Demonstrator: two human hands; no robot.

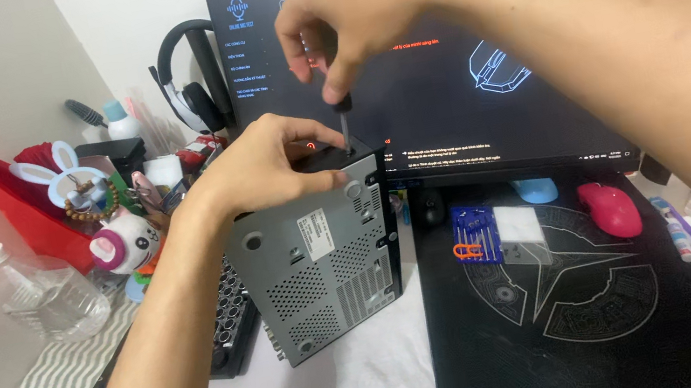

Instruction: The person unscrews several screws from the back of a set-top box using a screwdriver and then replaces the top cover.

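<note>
My right hand pinched the screwdriver upright, tip down on the metal box's top edge; my left hand clasped the box just beside it.

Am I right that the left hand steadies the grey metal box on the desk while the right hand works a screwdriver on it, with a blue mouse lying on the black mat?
Not quite: the head view shows the mouse on the black mat is pink, not blue. The rest stands.
</note>
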